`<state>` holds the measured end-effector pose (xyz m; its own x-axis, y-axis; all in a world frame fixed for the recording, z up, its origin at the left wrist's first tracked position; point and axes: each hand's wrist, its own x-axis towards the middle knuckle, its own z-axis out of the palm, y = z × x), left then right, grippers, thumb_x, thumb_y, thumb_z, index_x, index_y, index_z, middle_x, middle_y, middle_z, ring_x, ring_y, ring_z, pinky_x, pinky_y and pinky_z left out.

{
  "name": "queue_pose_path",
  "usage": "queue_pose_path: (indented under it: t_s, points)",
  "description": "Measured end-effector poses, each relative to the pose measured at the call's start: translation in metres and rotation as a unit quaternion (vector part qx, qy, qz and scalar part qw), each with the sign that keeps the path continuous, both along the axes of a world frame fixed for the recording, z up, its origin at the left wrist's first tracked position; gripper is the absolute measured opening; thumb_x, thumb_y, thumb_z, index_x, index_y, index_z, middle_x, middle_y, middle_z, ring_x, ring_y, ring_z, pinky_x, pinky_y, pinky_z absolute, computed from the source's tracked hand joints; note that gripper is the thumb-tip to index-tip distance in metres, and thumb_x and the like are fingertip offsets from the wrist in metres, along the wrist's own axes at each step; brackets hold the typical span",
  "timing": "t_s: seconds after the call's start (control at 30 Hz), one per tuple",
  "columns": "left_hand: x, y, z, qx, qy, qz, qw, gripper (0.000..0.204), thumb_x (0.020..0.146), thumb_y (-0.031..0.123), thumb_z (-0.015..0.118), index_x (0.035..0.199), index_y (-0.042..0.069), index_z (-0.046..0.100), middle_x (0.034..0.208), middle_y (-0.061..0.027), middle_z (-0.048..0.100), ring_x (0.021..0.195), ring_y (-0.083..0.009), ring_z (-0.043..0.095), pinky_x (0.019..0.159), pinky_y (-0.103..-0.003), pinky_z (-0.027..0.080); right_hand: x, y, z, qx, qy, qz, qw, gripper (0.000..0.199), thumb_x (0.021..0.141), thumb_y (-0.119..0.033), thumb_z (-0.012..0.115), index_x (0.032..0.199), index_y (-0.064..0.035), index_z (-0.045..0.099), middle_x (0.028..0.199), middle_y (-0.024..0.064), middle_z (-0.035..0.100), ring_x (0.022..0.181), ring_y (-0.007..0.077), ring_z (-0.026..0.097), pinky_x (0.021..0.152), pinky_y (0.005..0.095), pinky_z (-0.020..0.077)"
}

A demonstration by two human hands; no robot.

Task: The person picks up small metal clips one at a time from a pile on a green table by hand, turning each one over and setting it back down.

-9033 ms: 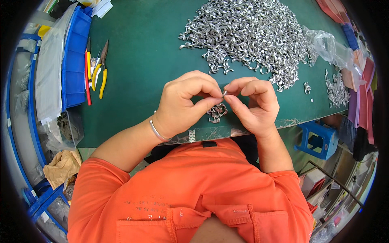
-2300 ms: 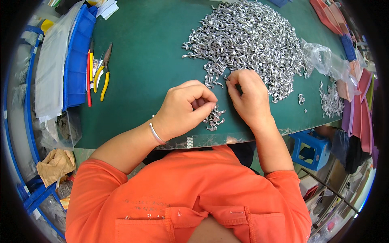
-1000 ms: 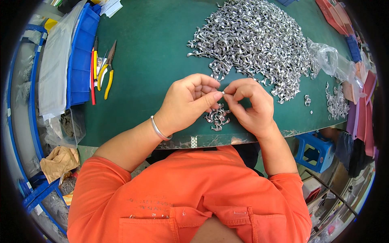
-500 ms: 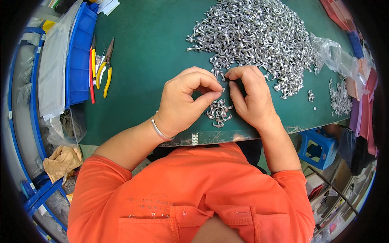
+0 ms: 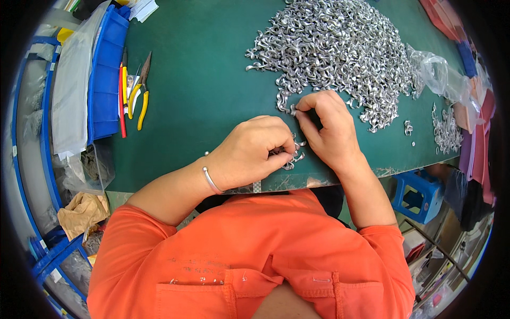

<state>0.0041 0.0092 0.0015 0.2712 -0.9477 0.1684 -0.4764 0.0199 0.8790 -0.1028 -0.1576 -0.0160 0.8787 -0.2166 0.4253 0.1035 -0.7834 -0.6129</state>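
Observation:
A large heap of small, curved, silvery metal pieces (image 5: 340,48) lies on the green tabletop (image 5: 196,69). A thin tail of it trails toward me. At the tip of that tail my right hand (image 5: 330,130) pinches a small curved metal piece (image 5: 292,109) between thumb and forefinger. Nearer the table's front edge is a small pile of the same pieces (image 5: 300,155), partly covered by my left hand (image 5: 257,149). The left fingertips are pressed together over this pile; whatever they hold is hidden. A silver open bangle (image 5: 211,179) is on my left wrist.
At left stand a blue bin (image 5: 106,74), yellow-handled pliers (image 5: 142,109) and a red pen-like tool (image 5: 122,106). A clear plastic bag (image 5: 438,69) touches the heap's right side, near a smaller group of metal pieces (image 5: 447,133). A blue stool (image 5: 418,195) stands below the table at right.
My left hand has moved down toward me, from beside the right fingertips to over the small pile. My right hand has stayed nearly in place, its thumb and forefinger now closed together.

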Motion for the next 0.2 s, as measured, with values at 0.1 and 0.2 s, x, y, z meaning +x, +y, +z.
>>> queue_pose_path:
  t_s: [0.1,0.2]
  points:
    - [0.001,-0.001,0.007,0.051,0.055,0.040,0.996,0.009,0.077,0.002,0.074,0.080,0.004,0.066,0.084,-0.0033,0.065,0.070,-0.0146,0.061,0.059,-0.027,0.049,0.002,0.002,0.003,0.005,-0.004,-0.002,1.000,0.026,0.072,-0.003,0.074,0.091,-0.0064,0.057,0.086,0.0081,0.061,0.081,0.0300,0.058,0.072,0.0399,0.0442]
    - [0.003,-0.002,0.012,0.098,0.101,0.111,0.984,0.007,0.079,0.004,0.074,0.081,0.005,0.068,0.086,-0.0033,0.066,0.072,-0.0161,0.062,0.060,-0.029,0.049,0.005,0.002,0.001,-0.007,-0.004,0.010,1.000,0.027,0.072,-0.004,0.074,0.092,-0.0067,0.057,0.087,0.0084,0.061,0.082,0.0304,0.058,0.073,0.0406,0.0444]
